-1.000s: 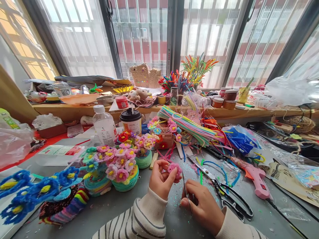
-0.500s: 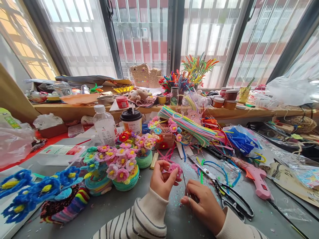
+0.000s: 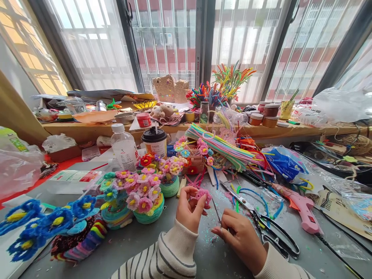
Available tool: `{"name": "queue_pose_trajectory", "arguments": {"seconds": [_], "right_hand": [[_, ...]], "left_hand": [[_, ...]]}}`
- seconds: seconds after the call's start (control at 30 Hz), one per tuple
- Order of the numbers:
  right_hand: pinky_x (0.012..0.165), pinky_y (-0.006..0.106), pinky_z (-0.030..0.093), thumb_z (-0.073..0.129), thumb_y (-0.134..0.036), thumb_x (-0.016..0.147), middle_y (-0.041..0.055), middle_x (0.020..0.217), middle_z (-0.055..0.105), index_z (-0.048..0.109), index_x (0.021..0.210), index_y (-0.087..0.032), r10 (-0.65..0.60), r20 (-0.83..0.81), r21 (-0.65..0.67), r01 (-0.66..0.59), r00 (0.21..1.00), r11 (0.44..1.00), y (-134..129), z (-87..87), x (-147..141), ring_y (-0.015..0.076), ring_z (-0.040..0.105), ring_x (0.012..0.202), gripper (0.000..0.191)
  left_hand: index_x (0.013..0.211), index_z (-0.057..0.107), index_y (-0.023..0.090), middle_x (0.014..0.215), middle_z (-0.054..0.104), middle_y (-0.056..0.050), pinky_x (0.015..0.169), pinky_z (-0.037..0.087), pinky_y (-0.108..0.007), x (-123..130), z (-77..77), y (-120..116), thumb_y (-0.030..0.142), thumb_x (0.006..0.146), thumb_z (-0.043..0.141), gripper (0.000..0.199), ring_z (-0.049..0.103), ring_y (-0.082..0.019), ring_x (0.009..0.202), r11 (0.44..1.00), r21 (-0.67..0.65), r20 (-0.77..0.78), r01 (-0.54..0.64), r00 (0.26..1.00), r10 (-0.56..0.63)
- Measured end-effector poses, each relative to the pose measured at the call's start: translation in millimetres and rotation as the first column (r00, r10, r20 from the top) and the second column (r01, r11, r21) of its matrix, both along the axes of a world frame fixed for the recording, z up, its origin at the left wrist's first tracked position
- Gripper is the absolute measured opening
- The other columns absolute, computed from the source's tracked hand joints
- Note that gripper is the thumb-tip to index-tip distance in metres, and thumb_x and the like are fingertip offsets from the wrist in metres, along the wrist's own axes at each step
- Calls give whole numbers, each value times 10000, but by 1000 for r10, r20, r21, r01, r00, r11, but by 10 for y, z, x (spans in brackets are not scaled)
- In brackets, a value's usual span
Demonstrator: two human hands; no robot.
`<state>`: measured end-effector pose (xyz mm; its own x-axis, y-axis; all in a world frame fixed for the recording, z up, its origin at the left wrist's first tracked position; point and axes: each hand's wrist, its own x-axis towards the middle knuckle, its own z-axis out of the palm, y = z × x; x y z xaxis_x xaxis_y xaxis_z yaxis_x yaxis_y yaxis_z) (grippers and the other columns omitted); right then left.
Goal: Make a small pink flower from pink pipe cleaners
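Observation:
My left hand (image 3: 190, 205) pinches a small pink pipe-cleaner flower (image 3: 204, 197) between thumb and fingers, above the grey table. Close to its right, my right hand (image 3: 240, 232) is closed around a thin, pointed metal tool (image 3: 216, 212), whose exact kind I cannot make out. The tool's tip points up toward the flower; whether they touch is unclear. Beside my right hand lie large black-handled scissors (image 3: 261, 221). Left of my hands stand pots of pink pipe-cleaner flowers (image 3: 144, 190) and blue flowers (image 3: 58, 221) in a striped pot.
A pink glue gun (image 3: 302, 213) with its cord lies at the right. Behind my hands are a bundle of pastel pipe cleaners (image 3: 223, 147), a lidded cup (image 3: 154, 143) and a plastic bottle (image 3: 124, 149). Glitter and scraps dot the grey table (image 3: 162, 244). Jars line the windowsill (image 3: 174, 131).
The metal tool has tilted in my right hand, its upper end leaning further left. My left hand keeps hold of the flower. The whole view has shifted slightly.

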<state>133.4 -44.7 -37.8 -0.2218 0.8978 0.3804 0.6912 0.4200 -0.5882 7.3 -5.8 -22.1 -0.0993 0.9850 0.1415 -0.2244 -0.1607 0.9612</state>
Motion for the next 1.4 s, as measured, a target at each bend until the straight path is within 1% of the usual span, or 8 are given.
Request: {"name": "queue_pose_trajectory", "arguments": {"seconds": [0.3,0.5,0.8,0.97,1.13,1.23,1.33,1.4], "right_hand": [[450,203,308,374,-477,759,-24,507,403,382,453,-178,-16,-16,7,16,1000,1000,-7,10,-26,96,396,474,429],[455,203,305,358,-490,760,-24,511,395,375,455,-177,-14,-24,-5,14,1000,1000,-13,-6,-30,97,395,476,437],[447,205,303,347,-487,766,-22,498,396,368,444,-177,-8,-73,-9,7,997,1000,-4,21,-15,97,400,469,448],[440,206,301,364,-486,758,-27,492,382,369,437,-175,-1,-106,-22,-1,994,1000,1,11,-4,92,393,459,447],[457,211,304,399,-509,728,-26,504,385,354,453,-177,7,-138,-73,-17,990,997,-10,11,-20,94,384,473,434],[452,219,286,351,-557,721,-22,511,396,367,489,-176,7,-141,-98,-21,990,995,-18,14,-19,100,380,478,446],[447,222,272,294,-601,712,-21,521,406,400,528,-173,28,-137,-116,-44,990,992,-24,16,-14,104,383,482,478],[453,221,271,300,-614,700,-20,538,412,414,541,-171,48,-124,-126,-63,991,990,-25,15,-14,105,387,491,484]], "left_hand": [[755,372,179,684,443,54,320,380,-129,15,-7,2,263,609,581,269,536,-56,404,999,18,4,-32,999,32],[747,368,183,661,441,58,309,373,-131,14,-13,3,281,598,590,285,531,-61,399,999,16,8,-44,999,44],[748,364,180,660,447,63,316,386,-135,18,40,-15,252,609,577,264,525,-51,393,998,7,50,-58,997,58],[743,359,183,625,463,67,293,360,-127,20,51,-9,253,557,620,329,532,-66,395,998,-35,75,-44,996,46],[756,362,180,596,483,58,274,325,-106,15,50,-14,226,552,627,338,522,-64,404,999,-28,68,-15,998,17],[775,353,182,625,488,51,306,394,-136,22,51,-30,223,583,604,319,547,-82,424,999,-28,66,26,998,-25],[795,348,190,674,464,58,421,497,-220,32,58,-45,196,584,604,332,578,-102,504,998,-37,131,49,990,-44],[799,349,193,691,466,56,464,515,-245,35,68,-52,168,572,612,348,574,-99,545,998,-28,162,61,985,-56]]}}
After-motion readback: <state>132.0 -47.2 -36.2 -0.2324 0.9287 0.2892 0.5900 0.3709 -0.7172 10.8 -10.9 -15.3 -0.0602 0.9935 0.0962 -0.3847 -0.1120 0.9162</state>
